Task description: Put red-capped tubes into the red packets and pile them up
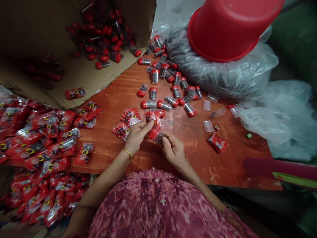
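Near the middle of the reddish table [195, 148], my left hand [137, 135] pinches a red printed packet [155, 118]. My right hand [174, 149] has its fingers closed on a clear, red-capped tube [158, 136] with dark contents. The red cap of this tube touches the lower end of the packet; whether it is inside is not clear. A fanned stack of flat red packets [122, 129] lies just left of my left hand. Several red-capped tubes [149, 104] lie beyond my hands, some upright and some on their sides.
A cardboard box [128, 71] with more tubes is at the upper left. Filled red packets [32, 132] are heaped at the left. A red tub [228, 29] rests on a plastic bag [215, 77] at the upper right. Clear empty tubes [208, 126] and a small red packet pile [218, 142] lie right.
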Demonstrator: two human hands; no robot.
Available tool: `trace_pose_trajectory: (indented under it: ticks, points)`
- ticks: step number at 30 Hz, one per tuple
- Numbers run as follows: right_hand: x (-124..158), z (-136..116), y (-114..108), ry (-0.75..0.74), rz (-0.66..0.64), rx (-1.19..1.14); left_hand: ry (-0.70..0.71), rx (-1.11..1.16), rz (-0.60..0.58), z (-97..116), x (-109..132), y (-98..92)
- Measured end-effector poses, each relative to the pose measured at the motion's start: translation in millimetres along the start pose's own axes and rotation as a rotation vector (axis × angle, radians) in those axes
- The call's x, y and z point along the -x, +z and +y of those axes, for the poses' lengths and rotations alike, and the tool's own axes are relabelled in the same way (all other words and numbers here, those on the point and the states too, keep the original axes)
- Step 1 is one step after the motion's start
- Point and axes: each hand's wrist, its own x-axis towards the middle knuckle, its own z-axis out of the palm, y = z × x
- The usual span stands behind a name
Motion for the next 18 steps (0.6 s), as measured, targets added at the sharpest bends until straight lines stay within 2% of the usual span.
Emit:
trace_pose_trajectory:
  ticks: [2,4,6,8,10,13,16,18]
  points:
    - [-0.5,2.9,0.7,0.018,0.029,-0.001,0.016,-0.075,0.061,-1.1,-4.4,-3.6]
    - [-1.6,7.7,0.5,0.062,0.147,-0.013,0.008,-0.065,0.132,-2.3,-6.1,-4.5]
    - [-3.2,11.4,-1.2,0.098,0.278,-0.023,-0.054,0.014,0.168,-2.5,-5.4,-3.1]
    - [-4.3,11.8,-3.5,0.109,0.314,-0.023,-0.143,0.088,0.195,-1.6,-3.7,-0.8]
    - [-4.3,9.4,-4.7,0.100,0.248,-0.012,-0.198,0.127,0.220,-0.3,-2.3,1.1]
    - [-4.0,6.6,-4.6,0.102,0.099,0.053,-0.211,0.136,0.231,1.6,-2.0,2.4]
    - [-8.2,9.3,-6.2,0.135,0.005,0.267,-0.213,0.127,0.225,0.7,-2.7,2.7]
    - [-13.8,12.0,-8.9,0.100,0.012,0.441,-0.185,0.082,0.224,-3.3,-2.3,3.1]
